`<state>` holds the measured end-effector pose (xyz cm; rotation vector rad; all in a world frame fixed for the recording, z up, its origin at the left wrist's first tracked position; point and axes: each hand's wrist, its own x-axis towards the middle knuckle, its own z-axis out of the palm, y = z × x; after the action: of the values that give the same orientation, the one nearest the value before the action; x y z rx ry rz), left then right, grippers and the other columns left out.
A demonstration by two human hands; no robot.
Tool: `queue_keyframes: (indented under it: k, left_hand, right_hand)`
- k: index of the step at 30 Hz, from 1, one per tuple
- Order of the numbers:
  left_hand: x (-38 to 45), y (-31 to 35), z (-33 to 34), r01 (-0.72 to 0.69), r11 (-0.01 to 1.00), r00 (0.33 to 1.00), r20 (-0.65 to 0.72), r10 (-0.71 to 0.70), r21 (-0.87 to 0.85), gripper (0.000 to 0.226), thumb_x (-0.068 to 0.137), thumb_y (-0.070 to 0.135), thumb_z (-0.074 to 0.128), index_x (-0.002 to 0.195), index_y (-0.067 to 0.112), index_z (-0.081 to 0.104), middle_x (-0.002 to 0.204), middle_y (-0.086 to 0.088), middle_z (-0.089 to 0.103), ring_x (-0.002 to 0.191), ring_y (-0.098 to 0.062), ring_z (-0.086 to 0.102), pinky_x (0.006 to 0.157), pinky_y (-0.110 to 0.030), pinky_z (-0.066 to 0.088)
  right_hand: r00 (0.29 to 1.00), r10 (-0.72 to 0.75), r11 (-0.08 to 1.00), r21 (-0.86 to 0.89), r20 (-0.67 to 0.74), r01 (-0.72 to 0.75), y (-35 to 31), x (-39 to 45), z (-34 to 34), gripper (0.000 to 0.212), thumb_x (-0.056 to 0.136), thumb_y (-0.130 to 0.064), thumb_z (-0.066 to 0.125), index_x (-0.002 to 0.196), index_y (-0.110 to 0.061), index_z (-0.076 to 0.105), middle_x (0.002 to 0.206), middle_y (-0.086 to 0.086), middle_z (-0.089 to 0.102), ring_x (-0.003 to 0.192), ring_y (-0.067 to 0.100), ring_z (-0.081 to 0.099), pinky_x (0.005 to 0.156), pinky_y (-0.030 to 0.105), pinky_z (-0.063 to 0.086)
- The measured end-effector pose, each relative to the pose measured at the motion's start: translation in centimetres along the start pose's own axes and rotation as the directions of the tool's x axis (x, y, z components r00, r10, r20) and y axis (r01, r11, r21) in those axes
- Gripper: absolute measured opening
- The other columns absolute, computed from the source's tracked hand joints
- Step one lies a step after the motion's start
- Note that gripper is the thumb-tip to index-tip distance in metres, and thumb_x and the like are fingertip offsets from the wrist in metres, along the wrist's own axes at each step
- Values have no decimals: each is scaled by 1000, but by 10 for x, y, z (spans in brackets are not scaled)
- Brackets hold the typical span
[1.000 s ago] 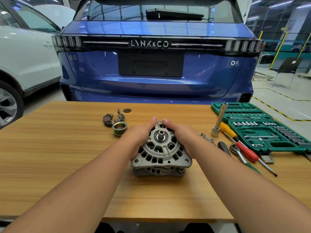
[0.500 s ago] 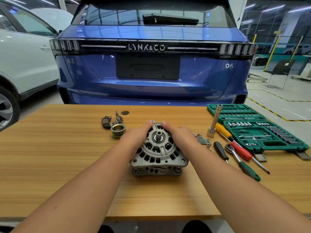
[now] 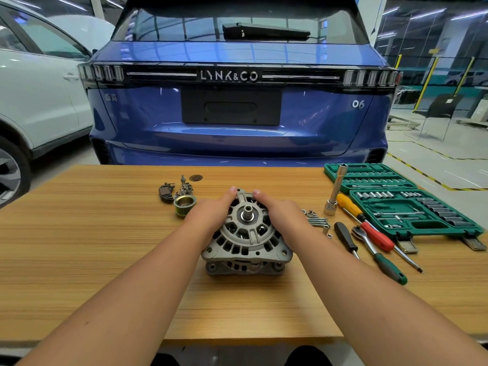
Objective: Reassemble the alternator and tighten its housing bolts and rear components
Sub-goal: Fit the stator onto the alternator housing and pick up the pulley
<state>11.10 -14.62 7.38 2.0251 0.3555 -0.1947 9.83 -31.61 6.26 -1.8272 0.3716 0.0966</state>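
Observation:
The grey alternator (image 3: 247, 241) sits on the wooden table (image 3: 92, 247), shaft end up, its front housing on top. My left hand (image 3: 211, 212) grips its left side and my right hand (image 3: 282, 212) grips its right side, thumbs lying over the far rim. Left of it lie the ribbed pulley (image 3: 184, 203), a black rear part (image 3: 166, 192) and a small cluster of metal parts (image 3: 184, 187). A pile of bolts (image 3: 315, 220) lies just right of my right hand.
A green socket case (image 3: 401, 204) lies open at the right. Beside it lie a long socket extension (image 3: 335, 192), a yellow-red screwdriver (image 3: 369, 225), a ratchet (image 3: 375, 250) and a black-handled screwdriver (image 3: 346, 239). A blue car (image 3: 237, 107) stands behind the table, a white car (image 3: 34, 101) at left.
Both hands keep the same hold on the alternator. Only the head view has shifted slightly; nothing on the table has moved.

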Motion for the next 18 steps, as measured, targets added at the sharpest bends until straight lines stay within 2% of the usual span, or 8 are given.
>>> queue_keyframes:
  k: [2, 5, 11, 15, 18]
  left_hand:
    - [-3, -1, 0, -24, 998, 998, -53, 27, 63, 91, 83, 86, 43, 126, 9, 62, 104, -9, 71, 93, -29, 67, 90, -45, 56]
    - [-4, -2, 1, -39, 996, 995, -86, 46, 80, 90, 86, 84, 42, 129, 7, 58, 97, -7, 67, 88, -26, 64, 86, -42, 55]
    - [0, -6, 3, -56, 995, 993, -101, 65, 87, 89, 88, 82, 41, 130, 5, 57, 102, -9, 68, 93, -28, 65, 90, -45, 55]
    - [2, -8, 3, -74, 992, 990, -114, 85, 99, 88, 89, 81, 41, 130, 5, 58, 87, -2, 60, 84, -23, 62, 78, -38, 53]
    - [2, -9, 3, -92, 985, 989, -105, 108, 145, 88, 91, 80, 36, 131, 6, 58, 88, 0, 58, 84, -21, 60, 71, -35, 48]
  right_hand:
    - [1000, 1, 1000, -2, 10, -1, 0, -1, 0, 68, 72, -77, 69, 95, -13, 74, 74, 4, 77, 71, 28, 76, 83, 46, 61]
    - [1000, 0, 1000, 0, 9, 0, -1, -3, -1, 69, 71, -76, 71, 95, -12, 74, 74, 5, 77, 71, 28, 77, 83, 47, 62]
    - [1000, 1, 1000, 10, 26, -1, -2, -1, -2, 71, 68, -76, 74, 98, -12, 73, 76, 6, 78, 71, 28, 77, 83, 47, 61]
    - [1000, 1, 1000, 12, 18, -1, -1, 2, -1, 70, 69, -77, 73, 97, -13, 74, 73, 4, 77, 66, 25, 76, 79, 44, 62]
    - [1000, 0, 1000, 12, 22, 0, 0, 3, -1, 70, 70, -77, 72, 97, -12, 73, 74, 5, 77, 68, 26, 76, 80, 45, 62]
